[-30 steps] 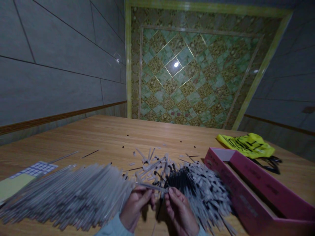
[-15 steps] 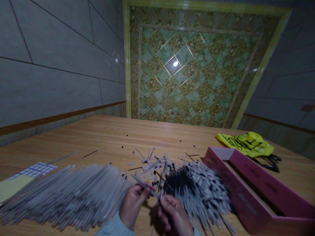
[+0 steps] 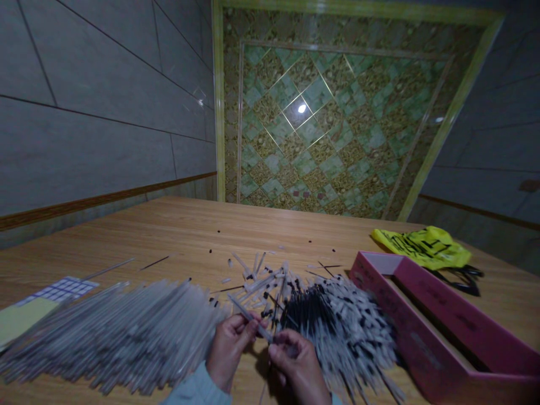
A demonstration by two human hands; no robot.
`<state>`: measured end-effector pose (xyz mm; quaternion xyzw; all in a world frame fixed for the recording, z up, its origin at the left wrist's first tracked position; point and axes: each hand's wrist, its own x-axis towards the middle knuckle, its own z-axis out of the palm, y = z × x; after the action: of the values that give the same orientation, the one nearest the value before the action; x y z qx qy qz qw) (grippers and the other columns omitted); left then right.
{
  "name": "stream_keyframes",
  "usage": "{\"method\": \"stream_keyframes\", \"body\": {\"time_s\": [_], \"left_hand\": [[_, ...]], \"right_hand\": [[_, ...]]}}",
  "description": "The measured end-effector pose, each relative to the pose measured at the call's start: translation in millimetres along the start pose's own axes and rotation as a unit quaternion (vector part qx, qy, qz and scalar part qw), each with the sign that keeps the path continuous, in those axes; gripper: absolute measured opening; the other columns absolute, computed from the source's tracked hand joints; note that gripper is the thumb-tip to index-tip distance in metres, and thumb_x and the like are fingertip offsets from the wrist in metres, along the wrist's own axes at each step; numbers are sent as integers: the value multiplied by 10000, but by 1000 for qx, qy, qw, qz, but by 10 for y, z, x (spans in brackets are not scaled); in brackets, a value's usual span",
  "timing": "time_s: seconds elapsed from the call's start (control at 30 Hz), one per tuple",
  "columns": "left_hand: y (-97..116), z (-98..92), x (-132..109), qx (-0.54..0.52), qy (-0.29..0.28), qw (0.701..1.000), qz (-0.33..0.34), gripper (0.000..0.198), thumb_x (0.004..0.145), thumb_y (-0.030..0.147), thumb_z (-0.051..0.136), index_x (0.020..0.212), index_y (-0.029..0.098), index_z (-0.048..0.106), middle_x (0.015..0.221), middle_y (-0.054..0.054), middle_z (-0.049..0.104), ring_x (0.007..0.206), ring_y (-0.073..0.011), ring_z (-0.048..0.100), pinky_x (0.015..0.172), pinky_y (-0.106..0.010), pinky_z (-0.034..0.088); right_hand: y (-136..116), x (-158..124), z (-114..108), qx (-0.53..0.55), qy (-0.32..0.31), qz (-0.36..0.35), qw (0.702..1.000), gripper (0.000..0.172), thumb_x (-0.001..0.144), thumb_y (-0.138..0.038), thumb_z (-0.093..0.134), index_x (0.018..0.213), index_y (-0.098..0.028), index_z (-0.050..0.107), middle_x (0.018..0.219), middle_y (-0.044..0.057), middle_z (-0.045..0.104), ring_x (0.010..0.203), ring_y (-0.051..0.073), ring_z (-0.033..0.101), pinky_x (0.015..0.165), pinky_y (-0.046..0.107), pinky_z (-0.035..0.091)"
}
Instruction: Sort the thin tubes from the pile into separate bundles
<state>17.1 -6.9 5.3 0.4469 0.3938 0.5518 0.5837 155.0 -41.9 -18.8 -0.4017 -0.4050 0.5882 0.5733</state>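
Note:
My left hand is closed on a thin translucent tube, which slants from upper left down toward my right hand. The fingers of my right hand are pinched at the tube's lower end; whatever small part lies between them is too blurred to name. Left of my hands spreads a wide pile of clear tubes. Close on the right is a heap of black-tipped and white-capped sticks. Small caps and short pieces lie scattered just beyond my fingers.
A pink open box stands at the right, with a yellow bag with black print behind it. A checked card with a pale yellow part lies at the far left. Thin dark sticks and black specks dot the wooden table.
The fingers of my right hand have shifted slightly up and curled more at the tube's lower end. My left hand keeps its hold, the tube tilting slightly steeper.

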Motion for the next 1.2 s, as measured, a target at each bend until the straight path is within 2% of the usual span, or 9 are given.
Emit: {"method": "stream_keyframes", "body": {"time_s": [0.17,0.27,0.37,0.53,0.7,0.83,0.9,1.07,1.2], "left_hand": [[-16,-19,-8,0,0,1000,-4,343,585,433,746,738,134,677,672,-69,721,648,-176,642,566,-233,445],[-37,-30,3,5,-4,1000,-4,348,588,433,744,747,131,678,668,-70,721,658,-184,646,567,-235,445],[-45,-36,14,10,-2,1000,-5,356,584,439,744,749,131,679,664,-72,721,668,-195,653,563,-237,445],[-61,-47,20,16,0,1000,-6,350,592,432,742,757,130,678,668,-69,724,670,-187,655,559,-226,443],[-98,-57,30,20,-9,1000,0,349,609,439,728,762,129,677,674,-72,725,664,-188,652,573,-237,451],[-82,-48,26,27,2,1000,-8,368,601,455,726,761,127,681,688,-80,725,669,-199,656,558,-240,453],[-75,-47,26,30,5,999,-10,373,591,457,731,754,125,684,683,-81,725,667,-201,656,556,-240,454],[-93,-58,38,20,2,1000,-9,358,591,444,736,753,127,688,669,-74,724,663,-204,659,589,-255,471],[-95,-60,39,14,9,1000,-9,349,586,436,741,736,126,692,666,-72,722,651,-198,652,581,-250,470]], "right_hand": [[22,-2,11,-5,-38,24,999,496,730,-594,562,574,-124,542,324,-54,430,225,15,271,255,137,132],[44,9,-18,-16,-10,-3,1000,422,665,-521,679,627,-121,550,358,-52,473,254,12,299,274,127,184],[37,12,-34,-14,-8,10,1000,406,623,-486,727,718,-138,542,398,-52,519,258,29,348,268,128,239],[5,-8,-2,-33,-58,33,997,508,762,-585,526,605,-104,573,322,-30,466,230,37,352,242,125,206],[8,-13,10,-20,2,8,1000,425,591,-499,743,646,-124,552,400,-20,553,244,21,354,262,122,228],[1,-14,24,-7,-49,36,998,490,712,-607,571,624,-125,560,284,-47,442,210,43,326,237,135,209],[1,-16,27,-20,-57,35,998,524,743,-612,528,597,-110,570,305,-24,468,214,38,331,237,133,207],[37,-12,9,-25,2,18,1000,431,583,-501,745,670,-133,539,404,-30,549,244,29,369,258,122,248],[55,-8,17,-20,-57,46,997,507,724,-617,546,625,-120,560,302,-37,457,222,51,357,237,131,211]]}}
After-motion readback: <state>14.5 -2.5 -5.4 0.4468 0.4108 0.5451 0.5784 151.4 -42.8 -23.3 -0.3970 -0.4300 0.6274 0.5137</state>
